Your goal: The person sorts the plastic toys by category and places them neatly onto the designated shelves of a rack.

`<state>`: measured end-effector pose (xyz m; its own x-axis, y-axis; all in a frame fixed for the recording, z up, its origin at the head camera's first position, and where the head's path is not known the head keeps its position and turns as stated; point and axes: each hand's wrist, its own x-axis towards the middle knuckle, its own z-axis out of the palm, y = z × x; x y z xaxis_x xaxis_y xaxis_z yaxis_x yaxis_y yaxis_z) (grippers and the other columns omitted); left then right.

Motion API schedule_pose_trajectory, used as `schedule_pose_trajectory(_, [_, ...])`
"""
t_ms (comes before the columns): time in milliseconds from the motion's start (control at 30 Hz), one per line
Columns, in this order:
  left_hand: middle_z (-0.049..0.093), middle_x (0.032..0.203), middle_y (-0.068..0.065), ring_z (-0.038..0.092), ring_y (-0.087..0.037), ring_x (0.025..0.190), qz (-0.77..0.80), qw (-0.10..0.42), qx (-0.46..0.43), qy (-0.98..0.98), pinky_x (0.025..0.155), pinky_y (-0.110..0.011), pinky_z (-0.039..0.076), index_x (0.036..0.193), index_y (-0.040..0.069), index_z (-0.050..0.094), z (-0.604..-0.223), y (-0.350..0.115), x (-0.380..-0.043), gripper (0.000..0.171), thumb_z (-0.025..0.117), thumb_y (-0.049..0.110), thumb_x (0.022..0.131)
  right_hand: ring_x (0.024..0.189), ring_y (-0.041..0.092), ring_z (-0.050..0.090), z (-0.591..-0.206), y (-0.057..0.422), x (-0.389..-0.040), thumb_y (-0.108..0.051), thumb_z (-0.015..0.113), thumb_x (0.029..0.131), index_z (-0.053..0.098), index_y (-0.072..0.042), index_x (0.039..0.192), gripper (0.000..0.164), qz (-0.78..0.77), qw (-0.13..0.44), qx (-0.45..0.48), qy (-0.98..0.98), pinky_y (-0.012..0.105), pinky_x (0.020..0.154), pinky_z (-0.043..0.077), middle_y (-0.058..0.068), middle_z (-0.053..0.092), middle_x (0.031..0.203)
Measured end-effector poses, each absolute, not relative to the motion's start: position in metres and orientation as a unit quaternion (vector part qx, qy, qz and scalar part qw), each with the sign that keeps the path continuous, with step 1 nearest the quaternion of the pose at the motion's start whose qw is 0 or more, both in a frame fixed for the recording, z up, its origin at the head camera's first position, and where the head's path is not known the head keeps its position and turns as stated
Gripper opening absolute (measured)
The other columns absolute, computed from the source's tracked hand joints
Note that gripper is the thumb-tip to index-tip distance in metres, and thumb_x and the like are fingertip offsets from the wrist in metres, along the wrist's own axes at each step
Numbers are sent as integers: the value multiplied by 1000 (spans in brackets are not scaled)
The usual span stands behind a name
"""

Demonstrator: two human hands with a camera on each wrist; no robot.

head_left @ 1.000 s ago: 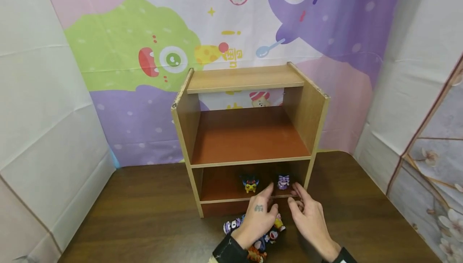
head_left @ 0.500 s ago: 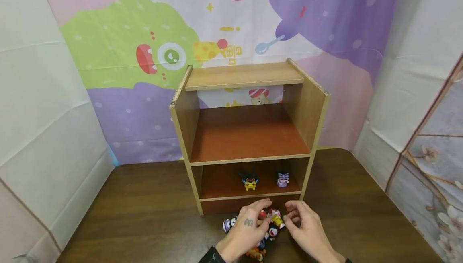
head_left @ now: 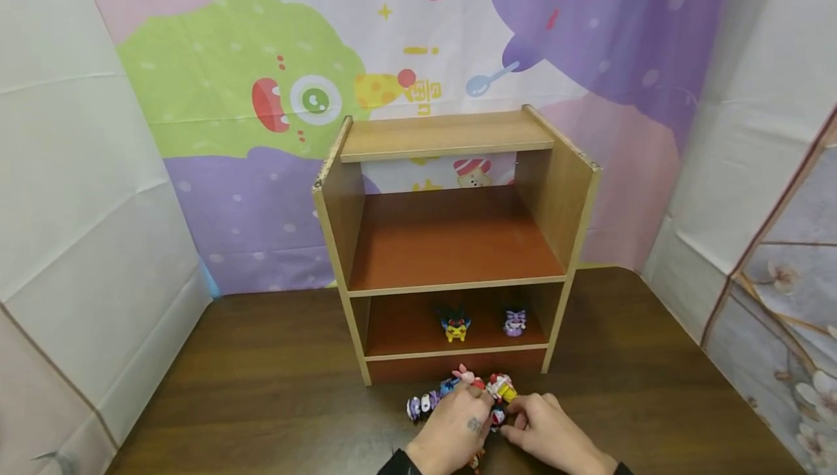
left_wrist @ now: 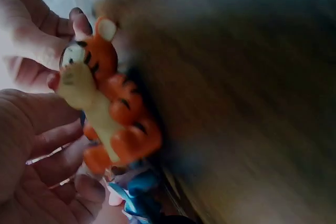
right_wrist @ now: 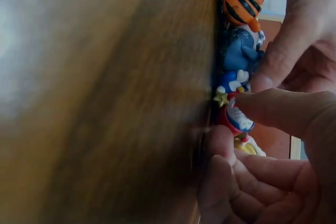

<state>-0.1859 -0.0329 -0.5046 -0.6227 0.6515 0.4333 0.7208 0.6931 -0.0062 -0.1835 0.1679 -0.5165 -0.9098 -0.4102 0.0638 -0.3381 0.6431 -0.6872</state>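
Small toy figurines are clustered on the table in front of the shelf. In the head view my left hand (head_left: 454,424) lies over the middle of the cluster, its fingers loosely bent among the toys. My right hand (head_left: 552,428) is at the cluster's right side. The right wrist view shows its thumb and finger pinching a red-and-blue figurine (right_wrist: 239,120) with white gloves; a left fingertip comes down beside it. A blue-grey figurine (right_wrist: 239,51) and an orange striped tiger figurine (right_wrist: 241,6) lie in line with it. What lies beneath the left palm is hidden.
A wooden shelf unit (head_left: 458,290) stands behind. Its lower shelf bears a yellow figurine (head_left: 455,328) and a purple figurine (head_left: 515,322). Purple-white figurines (head_left: 421,404), a pink one (head_left: 466,375) and a yellow-and-white one (head_left: 502,386) surround my hands on the brown table (head_left: 261,388).
Both hands have come down from the lower shelf's edge to the figurines on the table. The right thumb and finger have closed around the red-and-blue figurine. The two shelf figurines stay in place.
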Motion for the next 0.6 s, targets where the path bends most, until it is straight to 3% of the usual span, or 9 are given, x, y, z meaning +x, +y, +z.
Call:
schedule_pose_trajectory(267, [69, 81, 5, 64, -10, 86, -71, 167, -369, -912, 75, -22, 52, 80, 16, 69, -503, -28, -189, 11, 79, 11, 84, 56, -4, 47, -520, 162, -186, -20, 82, 83, 69, -9, 82, 17, -358, 20, -199, 912, 20, 53, 41, -11, 60, 61])
schedule_pose_trajectory(433, [69, 85, 5, 64, -8, 89, -83, 144, -358, -919, 75, -20, 52, 84, 16, 69, -501, -29, -189, 14, 78, 5, 82, 57, -5, 51, -517, 158, -185, -22, 84, 81, 66, -15, 74, 20, -358, 10, -189, 914, 20, 52, 43, -10, 65, 61])
schedule_pose_trajectory(600, [68, 86, 1, 65, -9, 88, -123, 124, -354, -919, 73, -20, 52, 90, 13, 68, -501, -33, -188, 15, 79, 4, 83, 58, -5, 53, -511, 155, -184, -19, 85, 79, 66, -13, 76, 21, -371, 4, -193, 908, 20, 53, 46, -9, 67, 64])
